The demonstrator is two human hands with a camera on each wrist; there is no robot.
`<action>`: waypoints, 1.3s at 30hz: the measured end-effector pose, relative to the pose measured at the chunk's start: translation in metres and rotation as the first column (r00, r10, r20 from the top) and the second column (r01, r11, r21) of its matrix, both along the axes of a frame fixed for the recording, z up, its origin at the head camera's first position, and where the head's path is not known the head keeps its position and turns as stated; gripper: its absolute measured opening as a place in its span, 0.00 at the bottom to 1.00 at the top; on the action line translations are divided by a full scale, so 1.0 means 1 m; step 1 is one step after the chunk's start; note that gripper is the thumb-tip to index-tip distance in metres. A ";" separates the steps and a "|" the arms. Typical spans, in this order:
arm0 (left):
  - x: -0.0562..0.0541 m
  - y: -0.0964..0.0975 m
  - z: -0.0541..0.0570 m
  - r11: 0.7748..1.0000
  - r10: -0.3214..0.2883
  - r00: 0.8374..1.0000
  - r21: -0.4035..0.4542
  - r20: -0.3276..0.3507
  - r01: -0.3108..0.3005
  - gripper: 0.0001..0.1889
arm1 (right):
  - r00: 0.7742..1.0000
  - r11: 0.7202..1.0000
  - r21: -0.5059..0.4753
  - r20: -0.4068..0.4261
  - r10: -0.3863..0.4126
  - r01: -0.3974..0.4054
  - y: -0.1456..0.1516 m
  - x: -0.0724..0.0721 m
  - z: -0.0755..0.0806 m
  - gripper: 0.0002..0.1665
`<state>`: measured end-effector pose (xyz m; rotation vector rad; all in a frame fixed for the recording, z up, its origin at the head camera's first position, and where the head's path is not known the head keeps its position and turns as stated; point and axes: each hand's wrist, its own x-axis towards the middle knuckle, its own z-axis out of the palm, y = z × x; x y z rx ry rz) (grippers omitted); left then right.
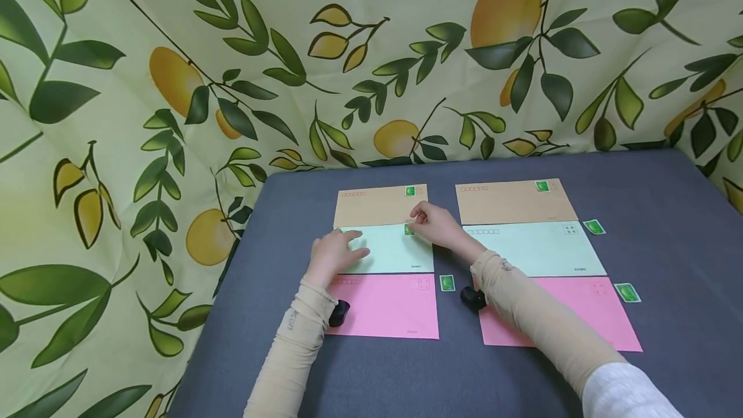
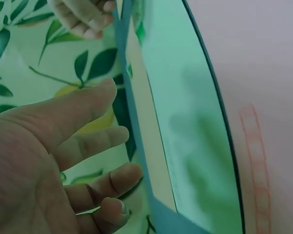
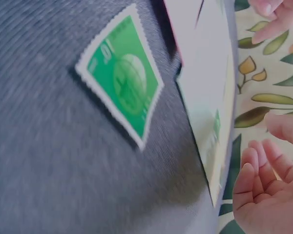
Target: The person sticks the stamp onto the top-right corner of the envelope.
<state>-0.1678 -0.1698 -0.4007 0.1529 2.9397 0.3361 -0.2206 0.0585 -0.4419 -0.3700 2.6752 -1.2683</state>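
Note:
My left hand (image 1: 332,255) is spread over the left part of a mint envelope (image 1: 377,253), thumb and fingers apart with nothing between them. A green stamp (image 1: 409,229) lies at the upper right corner of that envelope. Right beside the stamp are the fingertips of my right hand (image 1: 436,224). In the right wrist view, the right hand (image 3: 271,190) has loosely bent fingers, a gap to the thumb and nothing held. Above the mint envelope lies a brown envelope (image 1: 371,208) bearing its own stamp (image 1: 410,191); a pink envelope (image 1: 386,308) lies below it.
A loose stamp (image 1: 447,283) lies right of the pink envelope. A second column holds brown (image 1: 511,202), mint (image 1: 534,250) and pink (image 1: 586,308) envelopes, with loose stamps (image 1: 594,227) beside it. Leaf-patterned cloth (image 1: 348,115) hangs behind the dark table (image 1: 656,199).

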 end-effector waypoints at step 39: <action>0.014 0.160 -0.010 0.926 -0.364 0.918 0.044 -0.155 0.375 0.24 | 0.949 0.953 -0.076 -0.098 -0.299 0.293 0.160 0.051 0.021 0.21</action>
